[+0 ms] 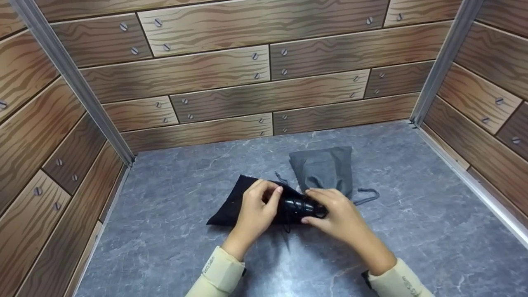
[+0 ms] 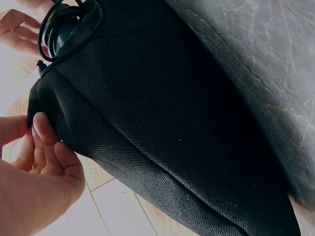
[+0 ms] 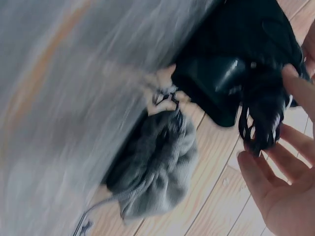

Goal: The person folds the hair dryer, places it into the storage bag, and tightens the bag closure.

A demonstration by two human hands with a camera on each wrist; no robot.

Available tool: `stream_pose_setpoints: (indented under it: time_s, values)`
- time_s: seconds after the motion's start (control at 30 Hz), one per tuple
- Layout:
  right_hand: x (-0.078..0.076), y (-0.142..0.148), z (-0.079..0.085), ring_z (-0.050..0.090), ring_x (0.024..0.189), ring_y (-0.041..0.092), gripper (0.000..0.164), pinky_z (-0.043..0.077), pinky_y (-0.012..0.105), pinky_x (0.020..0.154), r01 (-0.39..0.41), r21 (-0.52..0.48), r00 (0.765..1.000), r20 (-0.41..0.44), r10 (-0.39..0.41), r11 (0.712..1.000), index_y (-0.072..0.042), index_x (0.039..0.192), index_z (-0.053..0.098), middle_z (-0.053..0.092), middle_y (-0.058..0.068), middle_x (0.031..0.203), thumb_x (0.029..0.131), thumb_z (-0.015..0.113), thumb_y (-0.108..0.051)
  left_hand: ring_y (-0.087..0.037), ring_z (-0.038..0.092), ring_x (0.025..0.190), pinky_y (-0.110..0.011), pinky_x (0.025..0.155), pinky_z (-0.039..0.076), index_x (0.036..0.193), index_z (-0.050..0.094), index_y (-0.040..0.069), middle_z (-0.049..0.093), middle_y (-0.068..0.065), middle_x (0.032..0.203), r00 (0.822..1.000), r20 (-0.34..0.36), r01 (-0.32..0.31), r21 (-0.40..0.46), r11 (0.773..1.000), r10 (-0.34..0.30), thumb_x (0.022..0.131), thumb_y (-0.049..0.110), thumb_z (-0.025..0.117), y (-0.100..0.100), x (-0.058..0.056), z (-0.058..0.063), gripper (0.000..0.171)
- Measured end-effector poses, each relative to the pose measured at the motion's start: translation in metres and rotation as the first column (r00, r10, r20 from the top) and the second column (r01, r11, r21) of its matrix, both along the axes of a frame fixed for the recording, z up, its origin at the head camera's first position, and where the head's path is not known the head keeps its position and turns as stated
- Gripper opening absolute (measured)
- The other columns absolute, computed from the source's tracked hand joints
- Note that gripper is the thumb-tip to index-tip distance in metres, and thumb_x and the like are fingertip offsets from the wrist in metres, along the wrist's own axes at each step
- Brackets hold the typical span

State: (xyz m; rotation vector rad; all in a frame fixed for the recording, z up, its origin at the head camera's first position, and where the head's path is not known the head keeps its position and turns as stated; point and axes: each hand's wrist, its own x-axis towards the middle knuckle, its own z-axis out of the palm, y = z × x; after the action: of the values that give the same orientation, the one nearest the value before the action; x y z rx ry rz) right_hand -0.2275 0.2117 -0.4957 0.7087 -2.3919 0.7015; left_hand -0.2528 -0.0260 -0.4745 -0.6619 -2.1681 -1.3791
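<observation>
A black drawstring bag (image 1: 232, 205) lies on its side on the table, its mouth toward the right. With thumb and fingertips my left hand (image 1: 256, 208) pinches the fabric near the mouth; the left wrist view shows this pinch at the bag's edge (image 2: 64, 132). A glossy black object (image 1: 293, 206) sits at the opening, partly hidden by cloth. Beside it is a coiled black cable (image 3: 266, 108), which my right hand (image 1: 340, 214) holds between thumb and fingers. The bag's cord (image 2: 101, 19) loops around the mouth.
Behind the right hand lies a grey drawstring pouch (image 1: 326, 169), its cord (image 1: 368, 196) trailing right. The grey marbled tabletop (image 1: 165, 247) is bounded by wood-patterned walls (image 1: 231, 82) at the back and both sides.
</observation>
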Motion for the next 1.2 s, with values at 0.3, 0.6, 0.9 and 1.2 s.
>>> stream_pose_setpoints:
  time_s: [0.3, 0.6, 0.9, 1.2]
  values:
    - [0.0, 0.019, 0.0, 0.075, 0.113, 0.036, 0.055, 0.059, 0.05, 0.101, 0.018, -0.034, 0.99, 0.138, -0.014, 0.999, 0.0, 0.127, 0.074, 0.078, 0.016, 0.122, 0.08, 0.094, -0.017, -0.009, 0.058, 0.073, -0.024, 0.066, 0.051, 0.088, 0.073, 0.009, 0.064, 0.001, 0.082, 1.0, -0.014, 0.002, -0.001, 1.0, -0.002, 0.098, 0.008, 0.074, 0.001, 0.0, 0.002, 0.011]
    - [-0.001, 0.01, -0.006, 0.077, 0.1, 0.027, 0.037, 0.063, 0.044, 0.088, -0.005, -0.045, 0.989, 0.149, 0.012, 0.999, -0.002, 0.117, 0.078, 0.08, 0.012, 0.112, 0.084, 0.09, -0.016, -0.009, 0.057, 0.074, -0.023, 0.067, 0.05, 0.088, 0.072, 0.009, 0.063, 0.0, 0.082, 1.0, -0.014, 0.022, 0.011, 1.0, -0.022, 0.099, 0.008, 0.074, 0.003, 0.001, 0.001, 0.011]
    - [-0.002, -0.009, -0.001, 0.077, 0.096, 0.022, 0.035, 0.063, 0.042, 0.083, 0.093, 0.053, 0.992, 0.08, -0.097, 0.994, -0.014, 0.112, 0.082, 0.082, 0.002, 0.107, 0.083, 0.092, -0.032, -0.009, 0.057, 0.073, -0.024, 0.066, 0.05, 0.091, 0.072, 0.009, 0.063, 0.002, 0.083, 0.999, -0.006, 0.045, 0.012, 0.999, -0.045, 0.1, 0.008, 0.072, 0.006, 0.006, 0.001, 0.009]
    - [-0.006, -0.032, 0.001, 0.069, 0.075, 0.015, 0.025, 0.057, 0.037, 0.063, 0.161, 0.062, 0.987, 0.005, -0.161, 0.985, -0.019, 0.098, 0.081, 0.077, -0.005, 0.088, 0.08, 0.093, -0.033, -0.011, 0.058, 0.075, -0.024, 0.068, 0.05, 0.092, 0.072, 0.007, 0.064, 0.0, 0.083, 0.995, -0.05, 0.083, 0.013, 0.996, -0.082, 0.101, 0.006, 0.071, 0.011, 0.009, -0.002, 0.009]
